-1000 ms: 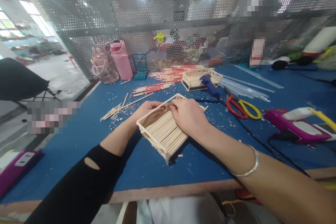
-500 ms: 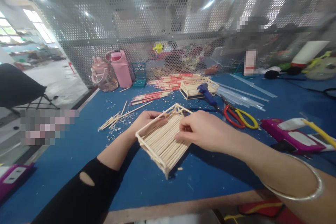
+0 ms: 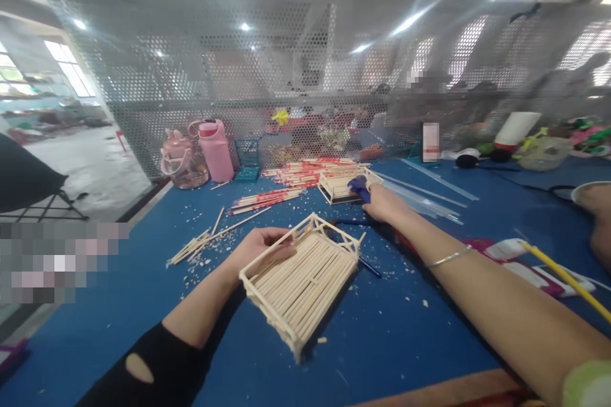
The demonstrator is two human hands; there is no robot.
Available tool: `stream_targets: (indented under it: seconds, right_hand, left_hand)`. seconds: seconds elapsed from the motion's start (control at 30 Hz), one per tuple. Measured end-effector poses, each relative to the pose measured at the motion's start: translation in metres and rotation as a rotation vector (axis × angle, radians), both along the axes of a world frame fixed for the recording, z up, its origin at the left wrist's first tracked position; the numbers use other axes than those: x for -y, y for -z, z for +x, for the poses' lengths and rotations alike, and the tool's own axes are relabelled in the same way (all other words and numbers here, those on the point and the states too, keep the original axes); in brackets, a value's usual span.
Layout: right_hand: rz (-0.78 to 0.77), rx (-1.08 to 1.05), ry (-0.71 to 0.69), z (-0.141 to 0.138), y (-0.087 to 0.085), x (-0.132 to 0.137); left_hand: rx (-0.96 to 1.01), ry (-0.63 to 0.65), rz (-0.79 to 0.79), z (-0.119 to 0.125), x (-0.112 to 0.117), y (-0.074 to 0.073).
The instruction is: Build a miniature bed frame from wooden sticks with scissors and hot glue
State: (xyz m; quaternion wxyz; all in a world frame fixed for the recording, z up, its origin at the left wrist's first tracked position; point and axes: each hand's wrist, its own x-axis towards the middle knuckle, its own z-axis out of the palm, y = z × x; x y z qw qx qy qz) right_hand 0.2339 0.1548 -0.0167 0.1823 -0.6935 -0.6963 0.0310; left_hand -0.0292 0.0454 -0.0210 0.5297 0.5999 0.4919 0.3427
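Note:
My left hand (image 3: 267, 249) is closed on the left rail of a small tray made of wooden sticks (image 3: 300, 286), which is tilted over the blue table. The tray has a slatted floor and low railed sides; its near right side shows no rail. My right hand (image 3: 386, 203) reaches to the back and has its fingers wrapped round the handle of a blue glue gun (image 3: 359, 188). The gun's nozzle end lies by a second stick tray (image 3: 329, 189). Part of the gun's handle is hidden by my fingers.
Red-marked sticks (image 3: 305, 173) lie in a pile at the back, with loose sticks (image 3: 195, 247) and chips at the left. Clear glue sticks (image 3: 424, 200) are behind my right arm. A pink bottle (image 3: 217, 151) stands by the mesh panel. At right is a purple power strip (image 3: 525, 267).
My right hand has left the stick tray, moved to the back and taken hold of the glue gun. My left hand still holds the tray. The camera view has tilted up.

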Motion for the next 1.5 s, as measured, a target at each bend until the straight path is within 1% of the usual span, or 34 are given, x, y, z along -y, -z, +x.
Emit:
stream_targets:
  seconds: [0.1,0.2,0.27,0.33,0.37,0.43,0.47,0.53,0.6,0.7,0.8,0.93,1.03,1.13,1.27,1.4,1.5]
  right_hand:
    - [0.056,-0.085,0.067,0.001,0.0,0.002]
    - [0.148,-0.194,0.085,0.004,-0.008,0.01]
    - [0.255,-0.381,0.016,0.005,-0.014,0.023]
    - [0.348,-0.592,-0.11,0.006,-0.02,0.041]
    - [0.36,-0.647,-0.172,0.007,-0.023,0.053]
    - [0.299,-0.677,-0.294,0.007,-0.028,0.077]
    - [0.245,-0.702,-0.363,0.007,-0.03,0.089]
    - [0.101,-0.74,-0.448,0.005,-0.031,0.111]
    - [-0.005,-0.756,-0.491,0.003,-0.028,0.13]
    - [-0.057,-0.735,-0.512,-0.002,-0.019,0.148]
    - [-0.047,-0.667,-0.505,-0.007,-0.01,0.154]
    - [-0.026,-0.618,-0.479,-0.016,-0.002,0.153]
    - [0.005,-0.567,-0.455,-0.02,-0.001,0.151]
    - [0.024,-0.516,-0.462,-0.022,0.0,0.151]
    - [0.038,-0.499,-0.476,-0.025,0.0,0.153]
    - [0.091,-0.486,-0.463,-0.029,0.0,0.154]
    - [0.096,-0.49,-0.456,-0.03,0.0,0.154]
  left_hand:
    - [0.012,-0.07,-0.015,0.002,-0.002,0.003]
    - [0.029,-0.09,-0.036,0.004,-0.003,0.005]
    - [0.042,-0.087,-0.04,0.005,-0.003,0.005]
    - [0.05,-0.074,-0.037,0.005,-0.003,0.005]
    - [0.052,-0.063,-0.034,0.005,-0.003,0.005]
    - [0.048,-0.048,-0.023,0.005,-0.004,0.006]
    - [0.045,-0.044,-0.015,0.004,-0.005,0.007]
    - [0.052,-0.041,0.001,0.004,-0.006,0.009]
    - [0.073,-0.029,0.004,0.003,-0.007,0.011]
    - [0.084,-0.023,-0.015,0.003,-0.007,0.011]
    - [0.079,-0.037,-0.027,0.004,-0.007,0.01]
    - [0.083,-0.035,-0.032,0.005,-0.006,0.009]
    - [0.061,-0.031,-0.019,0.004,-0.005,0.01]
    - [0.05,-0.01,-0.002,0.003,-0.006,0.012]
    - [0.063,-0.003,-0.003,0.002,-0.008,0.013]
    - [0.069,0.006,-0.002,0.002,-0.008,0.014]
    - [0.093,0.002,-0.009,0.002,-0.008,0.015]
